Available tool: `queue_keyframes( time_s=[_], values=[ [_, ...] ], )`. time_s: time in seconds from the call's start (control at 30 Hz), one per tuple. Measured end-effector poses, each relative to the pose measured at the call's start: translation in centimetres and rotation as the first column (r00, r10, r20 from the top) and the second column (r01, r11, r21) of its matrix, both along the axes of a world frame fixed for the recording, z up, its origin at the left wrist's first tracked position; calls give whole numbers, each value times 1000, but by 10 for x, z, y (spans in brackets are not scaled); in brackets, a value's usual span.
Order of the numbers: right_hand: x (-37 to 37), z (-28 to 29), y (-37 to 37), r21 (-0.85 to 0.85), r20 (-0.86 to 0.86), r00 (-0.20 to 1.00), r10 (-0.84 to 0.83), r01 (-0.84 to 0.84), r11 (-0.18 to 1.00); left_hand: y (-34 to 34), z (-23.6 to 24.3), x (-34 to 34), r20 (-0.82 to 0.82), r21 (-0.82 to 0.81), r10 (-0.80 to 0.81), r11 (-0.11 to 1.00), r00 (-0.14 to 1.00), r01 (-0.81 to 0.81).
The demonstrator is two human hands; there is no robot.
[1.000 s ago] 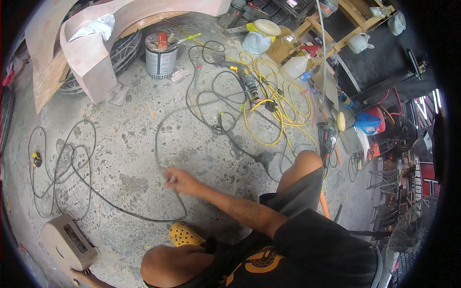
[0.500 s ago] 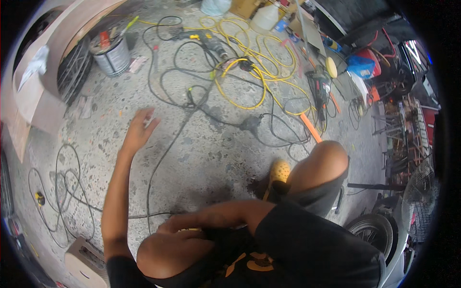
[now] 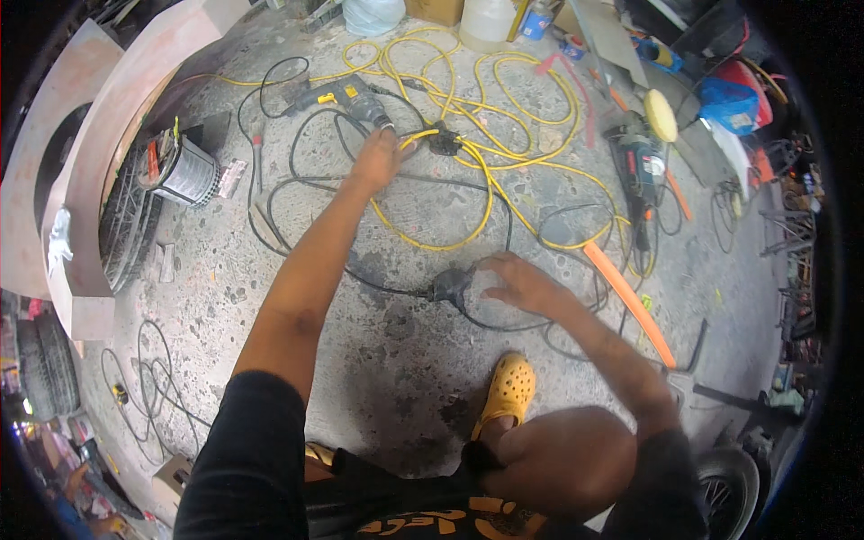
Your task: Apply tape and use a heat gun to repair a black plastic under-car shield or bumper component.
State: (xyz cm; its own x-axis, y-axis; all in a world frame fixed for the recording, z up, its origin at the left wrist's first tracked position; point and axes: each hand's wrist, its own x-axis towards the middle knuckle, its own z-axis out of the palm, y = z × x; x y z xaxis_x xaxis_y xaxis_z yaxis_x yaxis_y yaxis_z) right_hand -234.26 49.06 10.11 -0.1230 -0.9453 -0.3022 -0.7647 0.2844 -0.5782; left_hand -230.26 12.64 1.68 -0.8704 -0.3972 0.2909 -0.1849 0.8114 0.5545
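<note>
My left hand (image 3: 378, 162) reaches to the front end of a grey power tool (image 3: 353, 101) beside looped yellow cord (image 3: 486, 202); its fingers are curled, but what exactly they grip is unclear. My right hand (image 3: 508, 279) hovers with fingers apart just right of a black plug-like block (image 3: 448, 285) on a dark cable. A black connector (image 3: 445, 139) lies among the yellow loops. An orange strip (image 3: 630, 292) lies to the right of my right hand.
A dark angle grinder (image 3: 639, 180) with a pale pad lies at right. Curved pinkish panels (image 3: 90, 297) lean over a tyre at left, beside a metal can (image 3: 189, 175). Containers, including a white jug (image 3: 482, 27), line the back. More cable (image 3: 157, 378) lies at lower left.
My body and view have moved forward toward the cords. My left hand has reached out to the power tool, and my right hand has risen from near my knee to the black block.
</note>
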Motion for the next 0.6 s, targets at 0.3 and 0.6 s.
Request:
queue_keyframes(
  time_s=[0.3,0.6],
  values=[
    [21,-83,-33,-128,-100,995,-9,-4,992,-56,-26,-49,314,160,56,981,948,-111],
    [7,-85,-32,57,114,993,19,-26,998,-58,81,16,65,847,196,507,978,-158]
  ],
)
